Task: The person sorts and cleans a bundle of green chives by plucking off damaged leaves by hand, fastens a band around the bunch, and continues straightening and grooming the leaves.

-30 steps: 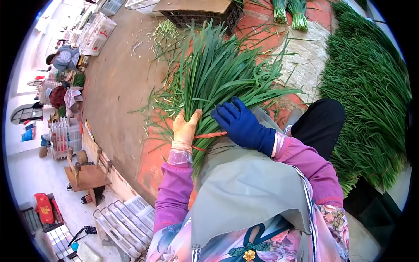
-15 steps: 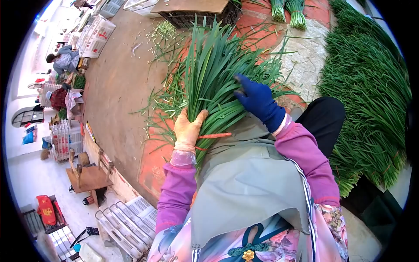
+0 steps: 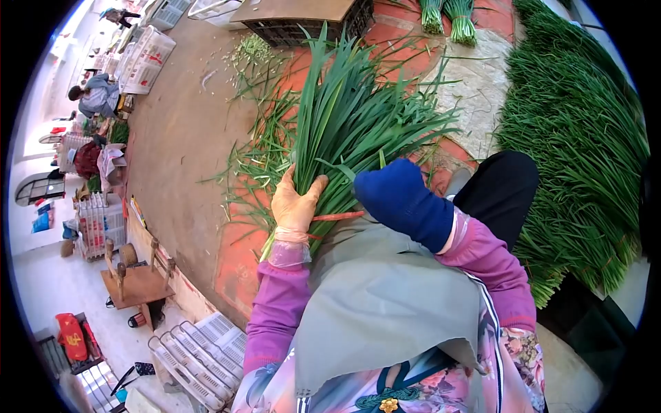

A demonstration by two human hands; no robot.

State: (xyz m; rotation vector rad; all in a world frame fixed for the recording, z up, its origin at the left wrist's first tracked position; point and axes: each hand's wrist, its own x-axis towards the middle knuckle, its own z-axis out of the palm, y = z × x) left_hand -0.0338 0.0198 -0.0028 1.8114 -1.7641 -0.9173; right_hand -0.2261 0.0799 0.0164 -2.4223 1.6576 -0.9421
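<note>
My left hand (image 3: 295, 203), in a thin pale-orange glove, is closed around a bunch of Chinese chives (image 3: 344, 117) near its lower end. The long flat leaves fan out away from me. By that wrist, an orange-red tie band (image 3: 339, 216) sticks out to the right. My right hand (image 3: 406, 205), in a dark blue knitted glove, is curled into a fist beside the bunch, above my lap. Leaf ends meet the edge of this glove, but its fingers face away, so what they hold is hidden. A grey-green apron (image 3: 385, 303) covers my lap.
A large heap of green chives (image 3: 571, 151) lies to my right. Two tied bundles (image 3: 460, 24) lie at the top, near a dark crate (image 3: 310, 27) with a board on it. Loose trimmings (image 3: 265, 138) litter the floor. White baskets (image 3: 200, 354) stand at lower left; people sit farther left.
My right hand has come down and toward me from the leaves, and has gone from partly open to a fist. My left hand keeps its hold on the bunch.
</note>
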